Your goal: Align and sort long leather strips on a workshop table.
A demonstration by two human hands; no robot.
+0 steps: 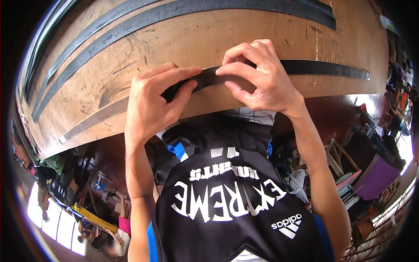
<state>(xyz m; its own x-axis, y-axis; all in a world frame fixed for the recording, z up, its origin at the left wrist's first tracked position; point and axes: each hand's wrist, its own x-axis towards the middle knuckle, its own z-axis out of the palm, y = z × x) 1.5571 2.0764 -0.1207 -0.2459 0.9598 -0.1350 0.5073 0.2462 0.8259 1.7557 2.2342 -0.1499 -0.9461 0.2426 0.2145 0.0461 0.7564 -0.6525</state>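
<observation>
A long narrow black strip (323,68), leather-like, lies along the near edge of the wooden table. Left of my hands its line continues as a brown strip (94,121); whether this is the same piece is hidden. My left hand (159,94) pinches the black strip between thumb and fingers near its middle. Just to the right, my right hand (259,76) bends over the same strip, index fingertip and thumb at its two edges. A short stretch of black shows between the hands, slightly raised at the far edge.
Two wide dark strips (174,14) curve across the far side of the scratched wooden table (192,43). More dark strips (32,65) bunch at the far left. Beyond the table's right end is clutter with a purple panel (377,177). At lower left another person (118,242) is in the background.
</observation>
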